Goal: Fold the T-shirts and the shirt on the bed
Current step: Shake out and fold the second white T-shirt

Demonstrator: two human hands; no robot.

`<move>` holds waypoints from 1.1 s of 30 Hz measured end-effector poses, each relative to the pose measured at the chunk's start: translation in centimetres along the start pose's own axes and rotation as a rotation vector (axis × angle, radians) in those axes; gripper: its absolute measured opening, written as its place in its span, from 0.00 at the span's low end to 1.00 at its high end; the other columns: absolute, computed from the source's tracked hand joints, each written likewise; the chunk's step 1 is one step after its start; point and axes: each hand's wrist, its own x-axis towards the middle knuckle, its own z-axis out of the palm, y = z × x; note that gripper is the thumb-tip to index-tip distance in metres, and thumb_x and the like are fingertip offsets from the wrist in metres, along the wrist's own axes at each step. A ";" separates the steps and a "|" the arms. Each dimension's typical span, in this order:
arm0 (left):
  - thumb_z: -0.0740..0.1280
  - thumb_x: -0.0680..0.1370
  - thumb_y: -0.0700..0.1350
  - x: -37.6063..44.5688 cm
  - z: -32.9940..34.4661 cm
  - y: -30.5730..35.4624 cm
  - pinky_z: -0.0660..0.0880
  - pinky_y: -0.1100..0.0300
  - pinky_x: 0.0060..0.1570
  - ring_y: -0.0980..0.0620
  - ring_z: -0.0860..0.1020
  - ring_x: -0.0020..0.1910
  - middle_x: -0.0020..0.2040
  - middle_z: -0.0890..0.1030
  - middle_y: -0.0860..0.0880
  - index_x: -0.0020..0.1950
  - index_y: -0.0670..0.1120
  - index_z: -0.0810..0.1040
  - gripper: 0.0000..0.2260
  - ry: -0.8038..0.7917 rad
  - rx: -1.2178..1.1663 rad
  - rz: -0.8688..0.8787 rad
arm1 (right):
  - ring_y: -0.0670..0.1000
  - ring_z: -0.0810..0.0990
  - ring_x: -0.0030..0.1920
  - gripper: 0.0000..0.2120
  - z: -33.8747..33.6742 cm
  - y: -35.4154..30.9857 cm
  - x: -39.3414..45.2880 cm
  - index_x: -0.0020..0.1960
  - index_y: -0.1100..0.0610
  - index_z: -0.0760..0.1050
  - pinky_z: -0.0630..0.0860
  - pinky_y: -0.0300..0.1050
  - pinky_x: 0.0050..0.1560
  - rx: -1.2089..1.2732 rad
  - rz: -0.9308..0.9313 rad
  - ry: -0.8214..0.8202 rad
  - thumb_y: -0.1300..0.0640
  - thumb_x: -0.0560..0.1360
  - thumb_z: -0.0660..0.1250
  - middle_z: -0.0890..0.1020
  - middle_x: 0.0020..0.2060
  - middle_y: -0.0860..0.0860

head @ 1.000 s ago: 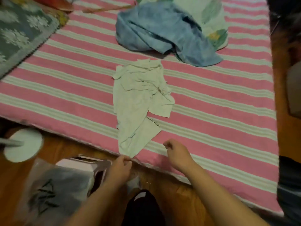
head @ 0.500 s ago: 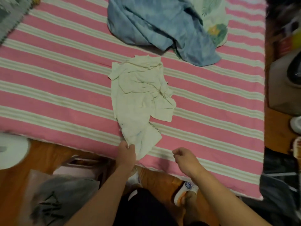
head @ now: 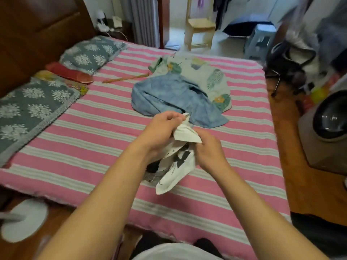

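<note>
Soft, even daylight enters from the doorway far beyond the hands [head: 185, 141]. Edges bend and blur, especially upper right.

Both hands are up over the bed [head: 75, 156], bunching a white T-shirt [head: 175, 168] with black print. Left hand [head: 159, 132] pinches the top corner, right hand [head: 208, 151] grips the side, and the rest dangles down. Behind them a blue shirt [head: 169, 96] sits crumpled against a leaf-print garment [head: 212, 76], pillows [head: 90, 53] on the left.

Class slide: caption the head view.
Both hands, left and right, grip a white printed T-shirt above the striped bed.
</note>
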 end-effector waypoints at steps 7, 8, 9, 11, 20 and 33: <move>0.62 0.84 0.38 -2.2 5.9 -5.1 0.78 0.62 0.40 0.54 0.82 0.37 0.42 0.84 0.45 0.56 0.41 0.81 0.08 0.037 -0.247 -0.138 | 0.58 0.84 0.48 0.17 -6.6 6.1 -0.9 0.51 0.51 0.83 0.79 0.51 0.44 0.187 0.159 -0.129 0.67 0.74 0.60 0.86 0.44 0.51; 0.65 0.83 0.39 -2.6 6.1 -5.9 0.78 0.60 0.46 0.52 0.83 0.42 0.47 0.84 0.46 0.60 0.43 0.81 0.08 -0.005 -0.206 -0.136 | 0.60 0.85 0.49 0.18 -7.0 7.2 -1.5 0.52 0.51 0.84 0.80 0.55 0.47 0.266 0.203 -0.125 0.66 0.74 0.60 0.87 0.44 0.52; 0.68 0.81 0.41 -3.1 6.1 -6.7 0.78 0.58 0.52 0.51 0.84 0.49 0.53 0.84 0.47 0.64 0.47 0.79 0.12 -0.069 -0.163 -0.131 | 0.61 0.85 0.49 0.17 -7.3 8.0 -2.1 0.54 0.52 0.84 0.81 0.56 0.49 0.380 0.254 -0.119 0.66 0.76 0.60 0.87 0.45 0.54; 0.73 0.78 0.44 -4.4 6.5 -8.8 0.77 0.55 0.59 0.56 0.81 0.61 0.64 0.80 0.53 0.71 0.57 0.73 0.23 -0.211 -0.022 -0.130 | 0.61 0.86 0.47 0.15 -7.6 8.7 -3.4 0.56 0.56 0.83 0.82 0.54 0.46 0.620 0.363 -0.145 0.67 0.78 0.61 0.87 0.46 0.60; 0.70 0.76 0.54 -6.8 9.0 -18.1 0.76 0.54 0.64 0.59 0.78 0.60 0.64 0.78 0.58 0.70 0.62 0.72 0.22 -0.190 0.386 -0.149 | 0.56 0.85 0.41 0.16 -5.9 7.6 -3.0 0.52 0.55 0.83 0.80 0.46 0.37 0.425 0.362 0.006 0.66 0.77 0.58 0.87 0.42 0.55; 0.64 0.80 0.45 2.5 -8.9 -36.7 0.69 0.53 0.66 0.40 0.73 0.69 0.72 0.72 0.40 0.78 0.45 0.64 0.26 -0.243 0.916 -0.670 | 0.58 0.80 0.64 0.17 3.7 20.6 -11.5 0.67 0.65 0.75 0.75 0.50 0.61 -0.654 0.987 -0.820 0.65 0.79 0.62 0.80 0.64 0.60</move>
